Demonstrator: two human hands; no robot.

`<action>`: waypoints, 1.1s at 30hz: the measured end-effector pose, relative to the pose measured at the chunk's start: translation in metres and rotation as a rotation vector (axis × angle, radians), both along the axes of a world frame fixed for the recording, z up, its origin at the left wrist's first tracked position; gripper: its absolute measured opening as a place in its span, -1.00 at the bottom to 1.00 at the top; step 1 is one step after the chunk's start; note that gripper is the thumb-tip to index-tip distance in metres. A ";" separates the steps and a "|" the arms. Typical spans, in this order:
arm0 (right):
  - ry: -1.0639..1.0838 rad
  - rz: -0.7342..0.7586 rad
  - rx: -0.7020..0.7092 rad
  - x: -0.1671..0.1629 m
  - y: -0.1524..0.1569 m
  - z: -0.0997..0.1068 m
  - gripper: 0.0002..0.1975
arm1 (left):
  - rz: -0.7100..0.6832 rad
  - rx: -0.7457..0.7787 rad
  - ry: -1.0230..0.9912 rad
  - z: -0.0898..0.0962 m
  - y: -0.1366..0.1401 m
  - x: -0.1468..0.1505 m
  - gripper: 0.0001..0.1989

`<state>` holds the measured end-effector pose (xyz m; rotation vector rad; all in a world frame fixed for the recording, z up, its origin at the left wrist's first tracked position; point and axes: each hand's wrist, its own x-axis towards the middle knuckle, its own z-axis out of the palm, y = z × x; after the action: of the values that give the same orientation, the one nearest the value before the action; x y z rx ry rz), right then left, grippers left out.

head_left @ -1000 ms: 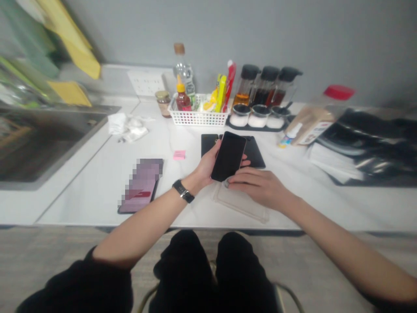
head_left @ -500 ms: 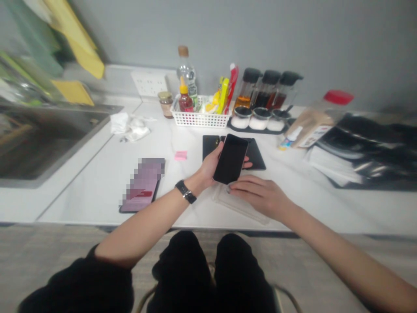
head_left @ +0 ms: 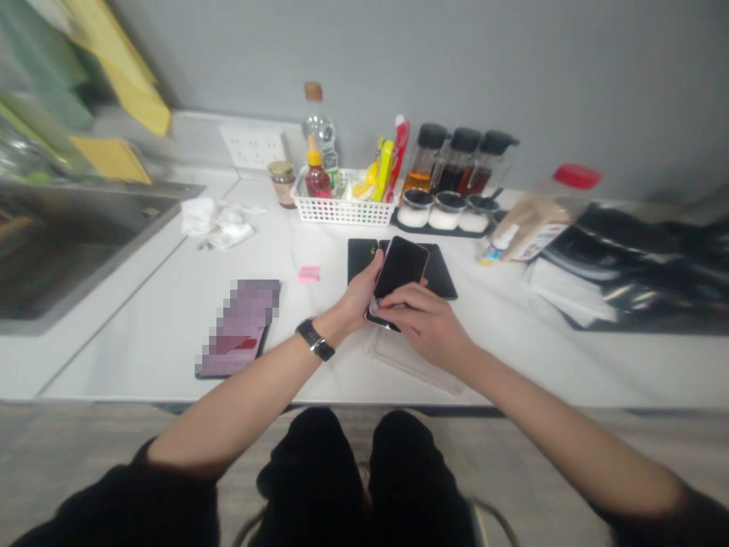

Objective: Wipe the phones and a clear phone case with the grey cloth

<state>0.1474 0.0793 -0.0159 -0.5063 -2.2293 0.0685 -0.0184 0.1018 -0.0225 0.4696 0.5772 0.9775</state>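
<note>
My left hand point(head_left: 360, 295) is wrapped round a smartphone point(head_left: 403, 267) with a dark screen, held tilted above the counter. My right hand point(head_left: 428, 319) lies over the phone's lower end, fingers pinched together. At its fingertips shows a small whitish piece point(head_left: 374, 306), too blurred to name, against the screen's lower left corner. Under the right hand lies a clear, shallow plastic case or tray point(head_left: 418, 368), partly covered. Flat black items point(head_left: 443, 277) lie behind the phone, partly hidden by it. A pink sticky note point(head_left: 309, 274) is left of them.
Another phone point(head_left: 239, 327) with a pixelated screen lies at left, beside the sink point(head_left: 108, 292). Behind stand a white basket point(head_left: 345, 211), a jar point(head_left: 282, 184) and a seasoning rack point(head_left: 441, 228). A red-capped container point(head_left: 538, 228) and black plastic point(head_left: 643, 273) are at right. Crumpled tissues point(head_left: 216, 224) lie near the sink.
My right hand has moved up and left from the phone's lower edge onto its screen, bringing the whitish piece over it. The left hand still holds the phone. The view has shifted slightly.
</note>
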 end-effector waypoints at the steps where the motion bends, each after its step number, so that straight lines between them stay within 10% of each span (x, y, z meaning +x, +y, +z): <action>1: -0.010 0.011 -0.006 0.005 -0.001 -0.001 -0.70 | 0.001 0.012 0.015 0.001 0.000 -0.001 -0.43; 7: 0.201 -0.304 0.101 0.037 0.033 0.011 -0.78 | -0.134 0.121 0.195 0.006 -0.006 0.000 -0.34; 14: 0.094 -0.208 0.255 0.029 0.024 0.017 -0.68 | -0.139 0.284 0.331 0.004 -0.013 0.000 -0.34; 26: 0.313 -0.325 -0.024 0.034 0.009 0.051 -0.81 | 0.017 0.716 0.627 0.018 -0.023 -0.001 -0.41; 33: 0.306 -0.330 0.031 0.041 0.025 0.044 -0.83 | -0.069 0.393 0.480 0.019 -0.021 0.001 -0.29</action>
<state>0.1881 0.1041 0.0277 -0.7847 -1.8236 -0.0573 -0.0176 0.0810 -0.0031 1.0863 0.7938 0.9163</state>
